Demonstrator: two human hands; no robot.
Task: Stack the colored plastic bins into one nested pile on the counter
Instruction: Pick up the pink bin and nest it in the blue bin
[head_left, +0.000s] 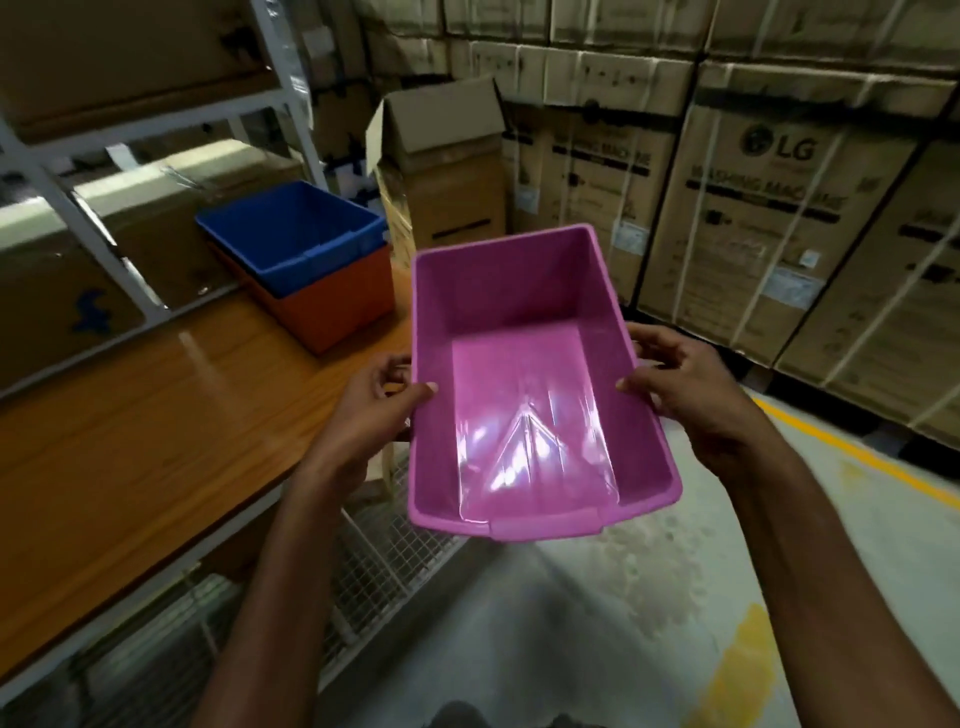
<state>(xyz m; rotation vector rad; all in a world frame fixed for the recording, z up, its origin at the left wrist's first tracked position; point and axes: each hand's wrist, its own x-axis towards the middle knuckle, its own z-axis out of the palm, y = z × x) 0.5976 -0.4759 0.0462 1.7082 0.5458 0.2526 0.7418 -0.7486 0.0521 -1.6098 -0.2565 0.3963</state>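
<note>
A: What are the hands doing?

B: Both grip the pink bin (498, 291). The left hand (374, 405) holds its left long wall, thumb hooked over the rim onto the inside, the other fingers curled round the outside. The right hand (680, 384) does the same on the right wall, thumb tip on the inner face and fingers wrapped behind it.

A: So where is the bin?

B: In the air in front of the person, over the floor (649, 597), just off the end of the wooden counter (130, 415). It is tilted so the open top faces the camera.

A: Any writing to read?

B: The big cardboard boxes (769, 208) stacked behind carry the LG logo and "WASHING MACHINE" in dark letters. The smaller print and the white labels are too blurred to read. The bin itself shows no writing.

A: How does the bin look?

B: Rectangular, glossy pink plastic with a rolled rim and a flat handle lip on the near short end. Its walls taper to a smaller floor, which shines with light reflections. Nothing lies inside.

A: And the others?

B: A blue bin (291, 234) sits nested inside an orange bin (337, 306) at the far end of the counter, well apart from the pink one. Beside them stands an open cardboard box (441, 156), and a white shelf frame (78, 218) rises behind the counter.
</note>
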